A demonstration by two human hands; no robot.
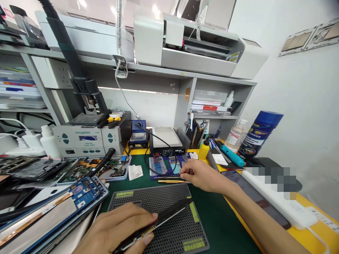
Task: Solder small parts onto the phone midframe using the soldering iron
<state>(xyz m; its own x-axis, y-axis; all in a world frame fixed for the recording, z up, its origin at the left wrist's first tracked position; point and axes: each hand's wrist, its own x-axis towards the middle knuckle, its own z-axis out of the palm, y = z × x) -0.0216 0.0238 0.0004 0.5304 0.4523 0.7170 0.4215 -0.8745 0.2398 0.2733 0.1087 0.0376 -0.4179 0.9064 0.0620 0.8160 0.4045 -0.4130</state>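
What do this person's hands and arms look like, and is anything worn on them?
The bare left human hand has no glove, and no ring shows. The bare right human hand is ungloved too, and its smooth, tapering forearm shows no sleeve, watch or bracelet. The left forearm is out of the picture.

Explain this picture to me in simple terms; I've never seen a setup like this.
No robot here: these are a person's own bare hands, seen by a camera worn on the head, looking forward and down. The left hand holds a slim dark device, tilted, over a grey honeycomb mat. The right hand reaches past the mat, its fingertips near a gold-coloured rod; whether they pinch anything is unclear. The mat lies on a green work surface. To the left are a blue phone frame and circuit boards; behind stands a yellow bottle.
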